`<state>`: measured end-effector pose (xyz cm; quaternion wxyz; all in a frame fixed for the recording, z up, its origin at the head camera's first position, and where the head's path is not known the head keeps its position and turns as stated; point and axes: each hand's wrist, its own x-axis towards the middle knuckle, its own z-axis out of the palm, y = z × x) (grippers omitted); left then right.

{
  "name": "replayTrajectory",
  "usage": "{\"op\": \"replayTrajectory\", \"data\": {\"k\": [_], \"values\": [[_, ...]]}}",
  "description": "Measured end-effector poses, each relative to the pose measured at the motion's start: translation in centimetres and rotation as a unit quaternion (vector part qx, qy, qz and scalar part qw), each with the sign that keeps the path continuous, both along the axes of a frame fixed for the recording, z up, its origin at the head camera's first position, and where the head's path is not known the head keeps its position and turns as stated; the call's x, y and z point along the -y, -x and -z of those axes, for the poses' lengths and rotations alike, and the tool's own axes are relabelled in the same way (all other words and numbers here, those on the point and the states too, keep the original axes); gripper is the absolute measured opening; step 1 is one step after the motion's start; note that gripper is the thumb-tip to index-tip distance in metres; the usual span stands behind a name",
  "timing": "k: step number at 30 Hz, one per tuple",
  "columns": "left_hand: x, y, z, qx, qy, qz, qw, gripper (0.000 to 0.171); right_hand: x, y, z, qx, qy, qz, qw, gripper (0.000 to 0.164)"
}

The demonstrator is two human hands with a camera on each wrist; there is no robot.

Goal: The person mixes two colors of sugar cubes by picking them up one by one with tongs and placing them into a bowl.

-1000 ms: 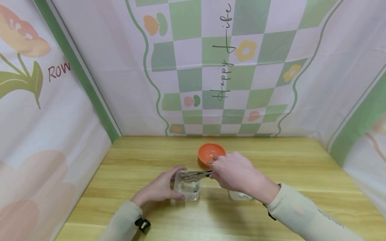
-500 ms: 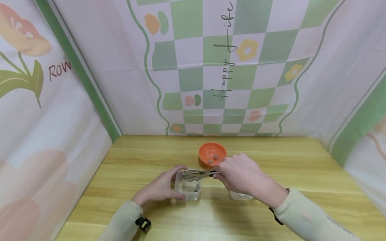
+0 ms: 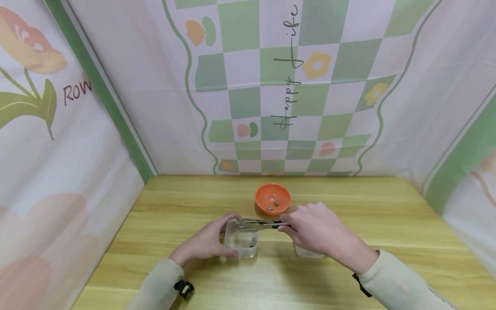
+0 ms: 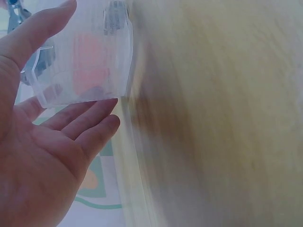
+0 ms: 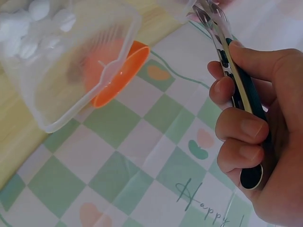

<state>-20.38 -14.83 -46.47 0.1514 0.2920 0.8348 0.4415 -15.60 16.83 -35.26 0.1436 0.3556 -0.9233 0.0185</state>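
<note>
My left hand [image 3: 207, 241] holds a clear plastic box [image 3: 242, 252] on the table, thumb on the near side and fingers on the far side. A small dark piece [image 3: 252, 243] lies inside at its right. In my right hand [image 3: 323, 230] is a pair of metal tongs [image 5: 239, 85] with dark handles, fingers wrapped round them in the right wrist view. The tongs' heads reach left over the box's far rim. Just beyond stands an orange bowl [image 3: 270, 192] with two small grey-brown cubes [image 3: 277, 203] in it.
A second clear box [image 3: 310, 253] sits below my right hand, partly hidden by it. White round pieces [image 5: 40, 26] lie in that box in the right wrist view. A patterned cloth backdrop [image 3: 271, 103] rises behind the wooden table [image 3: 186, 193].
My right hand has shifted a little to the right and toward me, drawing the tongs slightly with it. My left hand and the box have stayed in place.
</note>
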Motion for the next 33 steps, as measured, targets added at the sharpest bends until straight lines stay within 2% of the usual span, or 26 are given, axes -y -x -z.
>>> {"op": "replayTrajectory", "data": {"k": [7, 15, 20, 24, 30, 33], "values": [[0.0, 0.0, 0.1, -0.002, -0.001, 0.002, 1.0, 0.105, -0.9, -0.3, 0.6, -0.004, 0.016, 0.005, 1.0, 0.035], [0.0, 0.0, 0.2, -0.005, 0.009, -0.001, 0.9999, 0.101, -1.8, -0.6, 0.9, -0.003, 0.028, 0.021, 0.999, 0.024], [0.0, -0.1, 0.2, -0.003, 0.011, -0.004, 0.9999, 0.1, -2.3, -0.7, 1.1, -0.005, 0.042, 0.026, 0.999, 0.01], [0.1, -0.1, 0.3, 0.0, 0.014, -0.006, 0.9999, 0.102, -2.8, -0.6, 1.2, -0.013, 0.055, 0.032, 0.998, 0.014], [0.0, -0.1, 0.2, 0.001, 0.009, -0.004, 1.0, 0.104, -3.6, -0.6, 1.0, -0.012, 0.071, 0.047, 0.996, 0.007], [0.0, -0.1, 0.2, 0.003, 0.007, -0.003, 1.0, 0.105, -4.0, -0.5, 0.7, -0.013, 0.074, 0.054, 0.996, 0.011]]}}
